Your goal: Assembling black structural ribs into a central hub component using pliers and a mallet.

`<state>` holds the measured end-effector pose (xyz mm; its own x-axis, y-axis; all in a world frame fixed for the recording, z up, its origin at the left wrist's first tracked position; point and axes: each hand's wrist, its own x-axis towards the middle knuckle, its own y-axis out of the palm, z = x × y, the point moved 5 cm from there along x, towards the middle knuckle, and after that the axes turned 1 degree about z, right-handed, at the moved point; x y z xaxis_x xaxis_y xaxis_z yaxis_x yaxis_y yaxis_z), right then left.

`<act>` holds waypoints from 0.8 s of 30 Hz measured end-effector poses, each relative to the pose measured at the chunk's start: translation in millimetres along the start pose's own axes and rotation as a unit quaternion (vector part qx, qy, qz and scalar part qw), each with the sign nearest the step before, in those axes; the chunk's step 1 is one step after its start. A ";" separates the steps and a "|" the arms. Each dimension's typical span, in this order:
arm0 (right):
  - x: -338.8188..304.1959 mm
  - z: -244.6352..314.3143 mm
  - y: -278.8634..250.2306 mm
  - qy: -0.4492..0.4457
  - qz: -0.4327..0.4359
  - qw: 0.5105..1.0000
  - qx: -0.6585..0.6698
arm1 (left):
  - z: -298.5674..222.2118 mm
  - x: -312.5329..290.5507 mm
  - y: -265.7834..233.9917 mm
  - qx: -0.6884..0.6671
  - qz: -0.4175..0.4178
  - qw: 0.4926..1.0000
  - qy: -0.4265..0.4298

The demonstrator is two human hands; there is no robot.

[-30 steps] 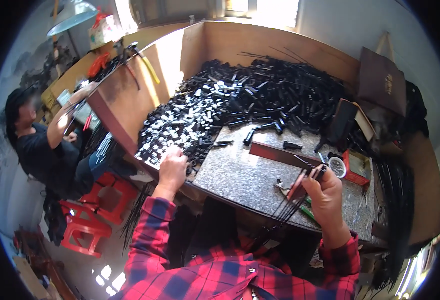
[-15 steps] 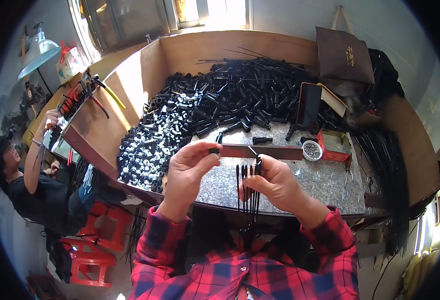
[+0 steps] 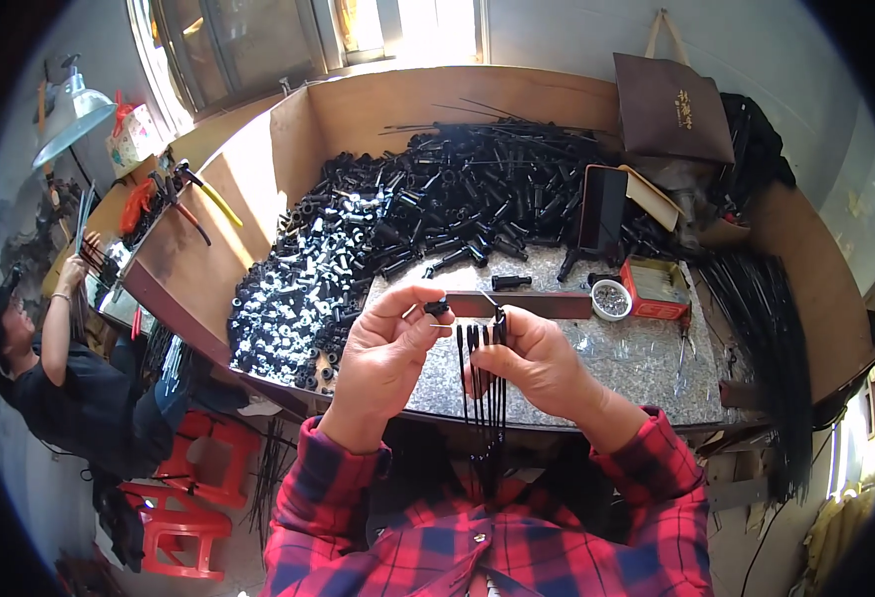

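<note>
Several thin black rods hang from the right hand, its fingers closed on them near the top, lower ends below the near edge of the table. Left hand: fingers pinching a small black piece, just beside the rods. Risks, as judged: piece is tiny, so a loose pinch could drop it; slackened right grip could let rods slide out; hanging ends could tangle with one another. Changed: one second ago left hand was at the heap of small black and white parts, right hand well apart from it. Now the two face each other, gap slightly narrower than half a second ago.
</note>
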<state>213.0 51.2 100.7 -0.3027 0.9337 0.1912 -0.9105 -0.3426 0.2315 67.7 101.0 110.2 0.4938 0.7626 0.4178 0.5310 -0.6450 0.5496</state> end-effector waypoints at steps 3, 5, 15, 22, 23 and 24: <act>1.6 -0.8 -0.9 -0.007 0.007 1.000 0.005 | -1.2 -0.8 4.3 0.000 -0.008 1.000 -0.007; 3.3 -0.5 -0.9 -0.007 0.006 1.000 0.002 | -2.0 -0.6 6.5 0.022 -0.006 1.000 -0.007; 5.1 3.9 4.4 0.000 0.010 1.000 0.022 | -10.9 2.9 22.7 0.122 0.037 0.991 0.028; 5.5 2.0 5.9 0.012 0.008 0.999 0.031 | -13.6 0.8 22.4 0.194 0.046 0.979 0.041; 5.7 3.0 6.8 0.011 0.007 1.000 0.019 | -13.4 0.8 21.8 0.193 0.041 0.979 0.040; 6.0 3.4 7.1 0.010 0.006 1.000 0.007 | -13.0 0.7 22.3 0.193 0.041 0.979 0.039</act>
<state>205.7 54.1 106.7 -0.3199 0.9311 0.1751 -0.9023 -0.3558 0.2434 70.9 87.7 132.1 0.4999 0.6984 0.5122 0.7200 -0.6638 0.2026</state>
